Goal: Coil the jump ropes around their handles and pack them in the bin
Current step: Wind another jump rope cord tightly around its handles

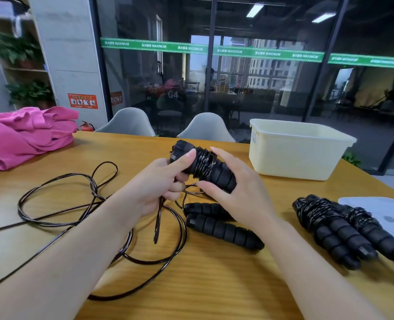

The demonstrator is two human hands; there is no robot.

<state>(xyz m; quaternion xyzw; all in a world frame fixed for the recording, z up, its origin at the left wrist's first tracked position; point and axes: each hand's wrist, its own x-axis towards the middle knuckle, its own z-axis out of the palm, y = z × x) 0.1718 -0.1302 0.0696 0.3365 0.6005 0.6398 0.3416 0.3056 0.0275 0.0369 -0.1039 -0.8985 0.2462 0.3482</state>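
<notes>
Your left hand (pixel 166 181) and right hand (pixel 232 188) gripped half-wound handles (pixel 205 168); two bundles (pixel 334 227) sat coiled, one rope (pixel 76 204) lay loose, bin (pixel 292 158) unpacked.

bin (pixel 292 155) mouth open; loose rope (pixel 60 199) clutters table's left.

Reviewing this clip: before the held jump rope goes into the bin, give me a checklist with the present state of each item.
1. Handle pair held by both hands: ok, left hand and right hand grip it.
2. Cord fully wound: not ok, a doubled tail hangs below the left hand.
3. Bin open and within reach: ok.
4. Bin contents: cannot tell, interior hidden.
5. Other ropes coiled: not ok, loose cord and bare handles lie on the table; coiled bundles wait at right.
</notes>
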